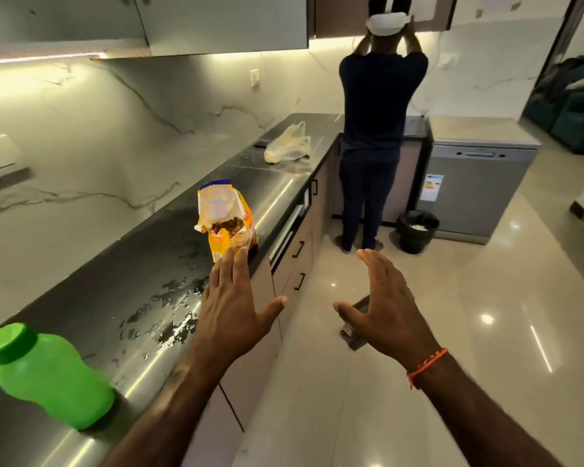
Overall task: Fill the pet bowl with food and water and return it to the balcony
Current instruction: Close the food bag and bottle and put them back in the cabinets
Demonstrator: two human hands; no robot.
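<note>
Bowl's nowhere in view. Both hands, left (231, 308) and right (385, 308), reach out flat-fingered, holding nothing. Food bag (226, 219), mid-frame, gapes open at the counter (132, 274) edge; one clumsy nudge could spill kibble.

Plastic bag (288, 143) on counter (169, 237), black bin (416, 230), dishwasher (476, 187)
</note>
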